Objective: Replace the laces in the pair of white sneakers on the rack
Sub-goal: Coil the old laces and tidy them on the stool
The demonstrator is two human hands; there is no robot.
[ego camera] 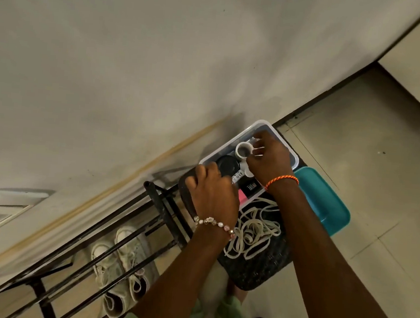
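The white sneakers (121,265) sit on the rack (86,254) at lower left. At centre, the left hand (213,192) curls on the box (291,154) edge; the right hand (268,159) pinches something small inside, above loose laces (253,229).

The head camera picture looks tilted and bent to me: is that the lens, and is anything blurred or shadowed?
Head view: the wide lens bows the dark skirting line and the scene sits rotated; light is dim and warm, without glare; soft shadows lie on the wall beside the clear plastic box; the black metal shoe rack and pair of white sneakers look smeared, as does the right hand.
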